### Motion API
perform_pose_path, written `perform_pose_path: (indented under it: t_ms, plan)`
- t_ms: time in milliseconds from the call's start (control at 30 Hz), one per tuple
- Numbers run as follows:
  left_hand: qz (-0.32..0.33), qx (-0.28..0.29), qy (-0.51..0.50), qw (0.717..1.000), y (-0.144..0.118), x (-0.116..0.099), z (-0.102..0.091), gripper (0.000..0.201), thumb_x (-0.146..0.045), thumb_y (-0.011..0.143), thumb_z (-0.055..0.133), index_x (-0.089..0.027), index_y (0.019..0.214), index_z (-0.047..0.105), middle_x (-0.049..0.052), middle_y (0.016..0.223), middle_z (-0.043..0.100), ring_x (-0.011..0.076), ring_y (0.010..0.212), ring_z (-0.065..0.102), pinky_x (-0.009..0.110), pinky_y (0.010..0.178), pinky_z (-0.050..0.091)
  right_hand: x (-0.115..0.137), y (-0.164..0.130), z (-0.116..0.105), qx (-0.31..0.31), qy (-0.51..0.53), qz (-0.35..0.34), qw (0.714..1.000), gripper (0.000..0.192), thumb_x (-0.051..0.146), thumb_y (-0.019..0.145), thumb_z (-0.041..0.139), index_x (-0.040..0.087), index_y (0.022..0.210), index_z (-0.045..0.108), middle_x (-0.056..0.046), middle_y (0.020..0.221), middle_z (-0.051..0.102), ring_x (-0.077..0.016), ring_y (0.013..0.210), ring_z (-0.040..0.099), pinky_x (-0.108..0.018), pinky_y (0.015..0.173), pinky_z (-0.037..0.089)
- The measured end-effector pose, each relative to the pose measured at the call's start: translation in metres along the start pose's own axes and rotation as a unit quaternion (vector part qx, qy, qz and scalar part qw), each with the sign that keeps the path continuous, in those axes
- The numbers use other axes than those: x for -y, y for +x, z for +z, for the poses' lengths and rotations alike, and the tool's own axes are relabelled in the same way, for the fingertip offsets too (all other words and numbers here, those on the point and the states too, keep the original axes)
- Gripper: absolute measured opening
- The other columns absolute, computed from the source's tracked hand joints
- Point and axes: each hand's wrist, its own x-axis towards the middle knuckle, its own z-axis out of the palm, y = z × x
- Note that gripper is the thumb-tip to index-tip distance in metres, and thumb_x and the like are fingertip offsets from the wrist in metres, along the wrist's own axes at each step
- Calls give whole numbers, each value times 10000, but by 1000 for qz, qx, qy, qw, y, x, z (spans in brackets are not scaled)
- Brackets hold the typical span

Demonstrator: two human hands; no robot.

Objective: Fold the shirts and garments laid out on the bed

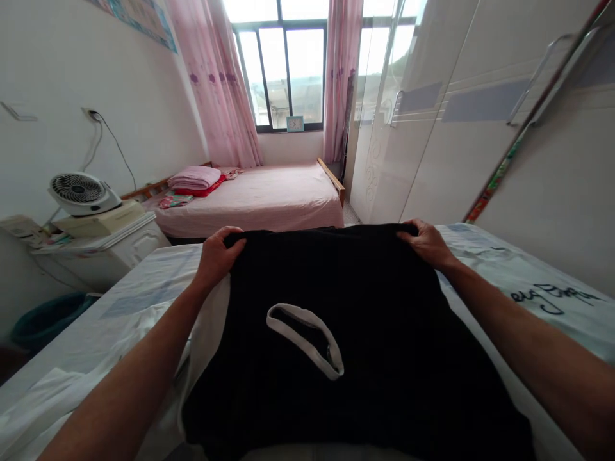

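Observation:
A black garment (pixel 375 307) with white along its left side is stretched out in front of me above the near bed. My left hand (pixel 221 256) pinches its far left corner between thumb and fingers. At the far right corner, my right hand (pixel 426 243) grips the same edge. The cloth between them is pulled fairly straight. A white oval band (pixel 307 346) shows on the black cloth, left of its middle; whether it is a sewn neckline or a loose loop, I cannot tell. The near end of the garment runs out of view.
Under the garment is the near bed's pale sheet (pixel 139 282), with white cloth (pixel 48 410) at left and lettered pale fabric (pixel 542 288) at right. A fan (pixel 79 192) stands on a cabinet at left. Beyond are a pink bed (pixel 283 192) and a wardrobe (pixel 432 141).

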Motion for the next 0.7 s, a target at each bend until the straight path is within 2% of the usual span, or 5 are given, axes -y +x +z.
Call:
perform_pose_path:
  t_ms: [167,333,433,533,700]
  plan:
    - [38,-21,176,983,7,5,17,375,-303,794,527,-142,1121,615,125,1091,605,278,1055,565,391,951,428,19,21,19,-36,-99,17,994,442,250,738,566,137,1164,589,-141,1103,642,-275,994,613,-397,892,474]
    - [89,187,182,961,-38,-13,31,453,-432,852,482,-134,1159,628,142,1305,541,293,1258,457,413,1078,341,39,-39,32,74,-125,-129,981,479,278,825,504,146,1286,519,-157,1321,522,-282,1224,484,-439,1017,390]
    - [90,315,88,941,-86,-37,17,474,-477,900,380,-177,1165,633,77,1256,607,232,1252,484,361,1089,342,48,-106,23,191,-104,-210,953,379,371,873,484,228,1208,590,-96,1331,533,-259,1261,454,-456,1016,385]
    - [34,337,31,940,-130,-52,-8,514,-513,868,439,-187,1241,577,76,1305,577,227,1225,513,360,1083,353,48,-165,2,286,-87,-223,928,400,439,888,480,263,1229,590,-65,1362,525,-261,1303,417,-469,1035,364]
    - [-90,311,-15,946,-167,-50,-48,728,-573,797,505,-148,1380,406,114,1168,641,242,1038,622,378,903,491,26,-209,-45,241,-58,-163,955,357,433,914,439,234,1127,646,-68,1244,617,-228,1235,493,-403,1054,365]
